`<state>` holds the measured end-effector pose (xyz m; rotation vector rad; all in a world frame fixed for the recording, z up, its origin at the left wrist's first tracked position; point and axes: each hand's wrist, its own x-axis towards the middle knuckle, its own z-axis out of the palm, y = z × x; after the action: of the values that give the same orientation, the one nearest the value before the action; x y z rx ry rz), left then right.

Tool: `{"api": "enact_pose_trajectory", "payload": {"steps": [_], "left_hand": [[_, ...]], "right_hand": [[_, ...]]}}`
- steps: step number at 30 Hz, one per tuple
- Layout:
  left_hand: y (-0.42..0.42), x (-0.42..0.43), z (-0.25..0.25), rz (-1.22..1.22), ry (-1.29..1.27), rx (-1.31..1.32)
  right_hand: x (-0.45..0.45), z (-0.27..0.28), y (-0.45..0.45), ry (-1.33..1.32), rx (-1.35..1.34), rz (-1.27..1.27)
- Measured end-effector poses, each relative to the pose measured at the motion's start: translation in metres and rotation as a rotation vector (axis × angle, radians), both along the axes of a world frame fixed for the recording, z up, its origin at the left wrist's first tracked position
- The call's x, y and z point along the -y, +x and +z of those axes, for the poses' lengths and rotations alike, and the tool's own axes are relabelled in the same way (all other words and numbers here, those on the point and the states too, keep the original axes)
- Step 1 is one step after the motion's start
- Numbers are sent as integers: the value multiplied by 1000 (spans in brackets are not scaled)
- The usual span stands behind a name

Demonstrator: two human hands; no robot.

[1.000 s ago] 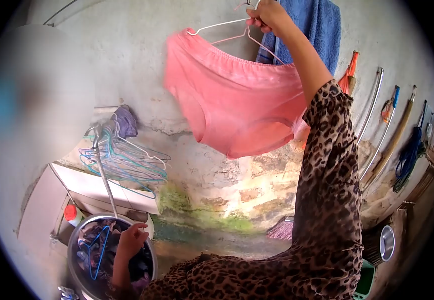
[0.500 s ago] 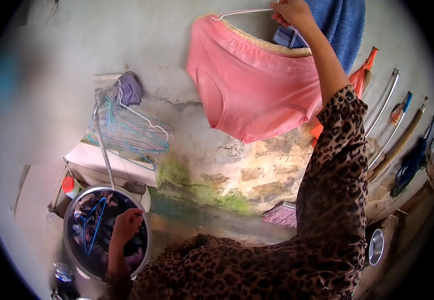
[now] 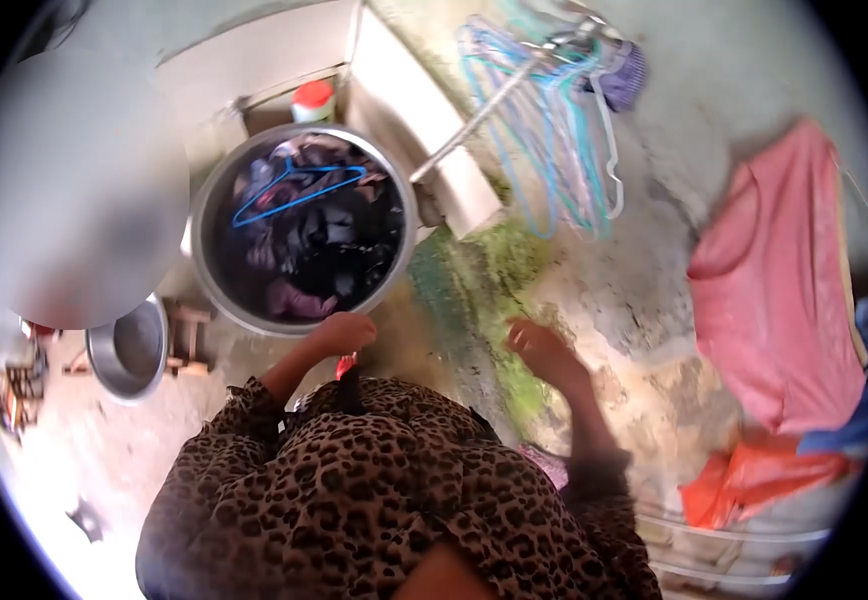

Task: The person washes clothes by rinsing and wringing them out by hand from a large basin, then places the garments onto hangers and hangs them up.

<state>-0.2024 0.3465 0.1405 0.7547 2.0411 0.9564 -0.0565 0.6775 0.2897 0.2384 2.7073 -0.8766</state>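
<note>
My left hand point(image 3: 344, 334) is at the near rim of a large metal basin point(image 3: 406, 190), its fingers curled; whether it touches the rim cannot be told. Dark wet clothes point(image 3: 339, 235) fill the basin, and a blue hanger point(image 3: 299, 197) lies on top of them. My right hand point(image 3: 546, 350) is in the air right of the basin, blurred, with nothing visible in it. Pink underwear point(image 3: 779, 280) hangs against the wall at the right, away from both hands.
Several hangers point(image 3: 554, 130) hang from a metal pipe point(image 3: 479, 125) beyond the basin. A red-lidded container point(image 3: 314, 100) stands behind the basin. A smaller metal bowl point(image 3: 129, 350) rests on a wooden stool point(image 3: 189, 340) at the left. An orange bag point(image 3: 754, 485) hangs at lower right.
My right hand has let go of the hanger with the pink underwear and come down. The view has swung down and left, so the basin now sits near the upper middle.
</note>
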Motion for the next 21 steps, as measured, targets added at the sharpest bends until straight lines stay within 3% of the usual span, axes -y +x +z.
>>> {"api": "enact_pose_trajectory", "payload": {"steps": [2,4,6,8,9,13,16,17,18,21], "left_hand": [[22,19,-5,113,-92,133],[36,37,-11,158,-112,166],[53,51,-13,207,-164,136],[71,61,-18,263,-214,45],[78,61,-19,301,-288,123],[119,67,-61,423,-270,158],[119,69,-35,508,-164,259],[117,75,-35,545,-138,305],[119,82,-46,567,-134,290],[97,107,-58,601,-182,331]], "right_hand": [[-4,-111,0,162,217,463],[18,-211,-14,25,186,618],[68,-189,-34,-227,175,333],[98,-202,-62,-392,189,297],[112,-210,-76,-473,198,272],[172,-288,-146,-587,164,319],[220,-345,-192,-807,146,274],[238,-353,-203,-763,179,249],[249,-360,-215,-511,220,321],[280,-396,-229,-299,335,477]]}}
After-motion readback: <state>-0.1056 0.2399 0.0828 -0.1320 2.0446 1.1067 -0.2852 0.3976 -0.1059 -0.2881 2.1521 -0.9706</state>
